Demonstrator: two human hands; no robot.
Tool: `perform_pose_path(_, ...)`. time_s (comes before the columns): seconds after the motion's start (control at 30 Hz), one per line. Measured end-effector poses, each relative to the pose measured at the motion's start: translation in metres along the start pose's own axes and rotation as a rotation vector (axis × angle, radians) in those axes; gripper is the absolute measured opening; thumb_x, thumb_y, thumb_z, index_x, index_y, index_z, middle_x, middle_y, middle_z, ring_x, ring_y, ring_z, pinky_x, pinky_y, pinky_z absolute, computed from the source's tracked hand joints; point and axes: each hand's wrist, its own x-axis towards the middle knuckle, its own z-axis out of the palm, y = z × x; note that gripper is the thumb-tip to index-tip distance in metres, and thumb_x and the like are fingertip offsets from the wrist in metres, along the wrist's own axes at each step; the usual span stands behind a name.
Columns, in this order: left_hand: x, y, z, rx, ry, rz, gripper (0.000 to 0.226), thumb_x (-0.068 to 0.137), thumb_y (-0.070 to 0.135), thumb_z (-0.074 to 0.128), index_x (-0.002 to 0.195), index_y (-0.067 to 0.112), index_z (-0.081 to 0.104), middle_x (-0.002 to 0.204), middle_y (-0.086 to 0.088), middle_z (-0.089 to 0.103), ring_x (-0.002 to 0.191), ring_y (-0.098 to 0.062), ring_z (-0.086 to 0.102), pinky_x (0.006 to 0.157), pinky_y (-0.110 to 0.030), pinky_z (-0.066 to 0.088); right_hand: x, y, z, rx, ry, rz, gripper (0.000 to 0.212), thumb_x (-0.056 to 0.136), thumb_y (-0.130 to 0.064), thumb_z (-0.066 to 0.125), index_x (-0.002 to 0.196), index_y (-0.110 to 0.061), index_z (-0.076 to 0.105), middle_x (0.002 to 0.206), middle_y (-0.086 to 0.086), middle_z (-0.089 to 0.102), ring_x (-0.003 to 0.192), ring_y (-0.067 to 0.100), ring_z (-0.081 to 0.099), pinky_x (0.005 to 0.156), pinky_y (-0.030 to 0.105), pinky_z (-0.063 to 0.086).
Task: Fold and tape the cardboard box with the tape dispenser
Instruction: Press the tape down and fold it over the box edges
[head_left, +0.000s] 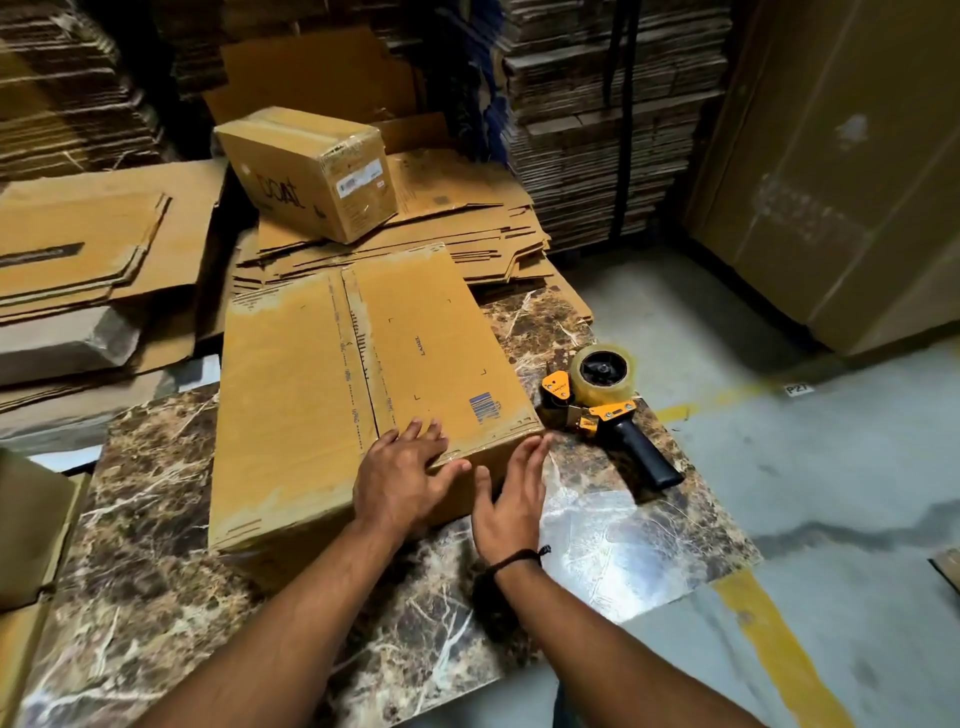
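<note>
Our left hand (400, 478) lies spread on top of the folded cardboard box (322, 395); our right hand (511, 493) presses flat against its near side. Right of that hand, the tape dispenser (602, 400) sits untouched on the bench (623, 525): we judge taping remains.

A brown marble-patterned surface (597, 545) carries a closed box (322, 395), which lies flat across its left and middle. Just beside the box's near right corner lies a tape dispenser (608, 400), its black handle pointing to the near right. Flattened cardboard (467, 244) is stacked at the far end behind the box.
</note>
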Motion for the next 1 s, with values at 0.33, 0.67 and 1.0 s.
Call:
perform_pose_path(0.33,-0.002,0.010,-0.017,0.029,-0.078,-0.080,0.056,0.082,0.064,0.050,0.128,0.032,0.054,0.144,0.014,0.036,0.134,-0.010,0.034,0.108,-0.027,0.027,0.053,0.038,-0.082,-0.078,0.056,-0.416,0.034,0.090,-0.019,0.057,0.120,-0.034,0.050,0.104,0.005,0.068,0.089,0.018,0.064,0.073,0.026,0.048)
perform_pose_path(0.67,0.002,0.001,-0.006,0.044,-0.109,-0.058,0.063,0.079,0.072,0.041,0.124,0.031,0.056,0.142,0.014,0.039,0.133,-0.009,0.036,0.109,-0.030,0.027,0.115,0.039,-0.092,-0.431,-0.103,-0.968,0.049,0.072,-0.002,0.078,0.106,-0.023,0.050,0.079,0.004,0.065,0.056,0.025,0.062,0.040,0.024,0.043)
perform_pose_path(1.0,0.003,0.001,-0.006,0.051,-0.109,-0.109,0.099,0.057,0.092,0.007,0.120,0.036,0.058,0.141,0.016,0.039,0.130,-0.011,0.041,0.105,-0.031,0.033,0.124,0.026,-0.094,-0.471,-0.107,-1.144,0.034,0.064,-0.035,0.085,0.082,-0.017,0.062,0.066,0.001,0.065,0.045,0.019,0.058,0.032,0.019,0.037)
